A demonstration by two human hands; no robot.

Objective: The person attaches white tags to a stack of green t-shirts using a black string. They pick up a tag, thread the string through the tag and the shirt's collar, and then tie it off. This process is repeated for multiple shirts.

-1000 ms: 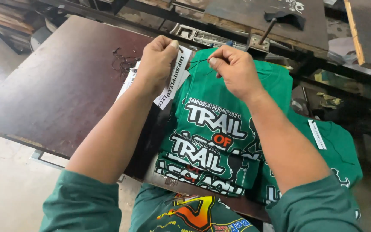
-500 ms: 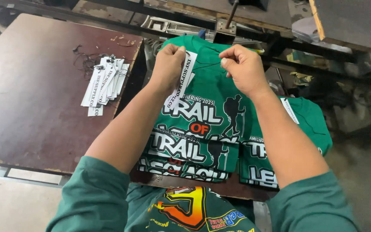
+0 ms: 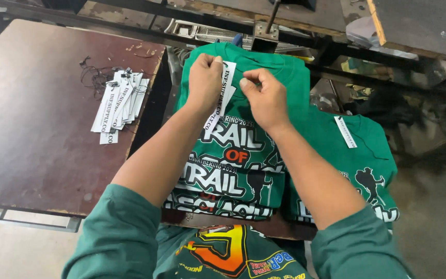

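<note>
Hands met near twelve o'clock in the head view, over a stack of folded green shirts (image 3: 233, 170). The left hand (image 3: 205, 82) pinched a white paper tag (image 3: 223, 93) between thumb and curled fingers, holding it against the collar of the top shirt. The right hand (image 3: 267, 98) sat just beside it, toward one o'clock, with thumb and forefinger closed narrow at the tag's edge; whether they gripped a string or the tag itself could not be told. The tag hung slanted, its lower end running down toward the shirt's white and orange print. Both forearms came up from six o'clock out of green sleeves.

A second shirt (image 3: 357, 155) lay at three o'clock, partly under the stack's edge, with its own white tag (image 3: 345, 132) lying flat on it. At ten o'clock a loose pile of spare tags (image 3: 117, 103) rested on a dark brown table (image 3: 32, 129), with a tangle of thin black strings (image 3: 94, 75) touching its far end. Metal framing (image 3: 264, 33) crossed the top of the view beyond the shirts.
</note>
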